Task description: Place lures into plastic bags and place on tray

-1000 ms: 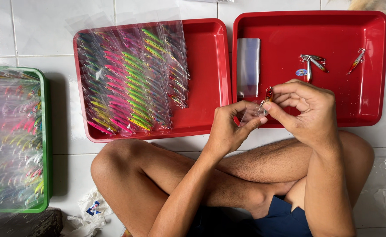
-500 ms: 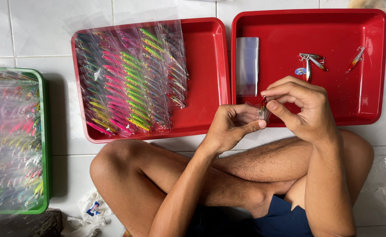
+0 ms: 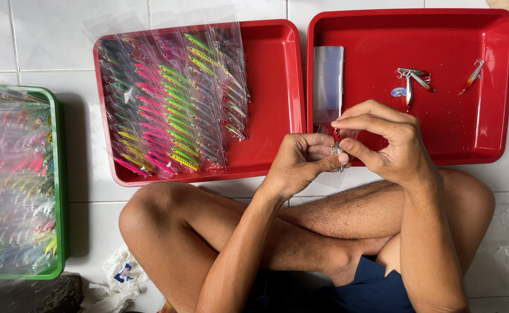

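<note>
Head view: since earlier I see both hands sit lower, left hand (image 3: pixel 301 165) and right hand (image 3: pixel 382 142) pinching lure (image 3: pixel 338 145) in clear bag (image 3: pixel 330 174), red tray (image 3: pixel 486 148) edge at 12 o'clock.

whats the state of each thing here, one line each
left hand: pinching lure and bag
right hand: pinching lure
lure: held, part in clear bag
left red tray: half covered by bagged lures
right red tray: few loose lures, empty bags
green tray: full of bagged lures
</note>
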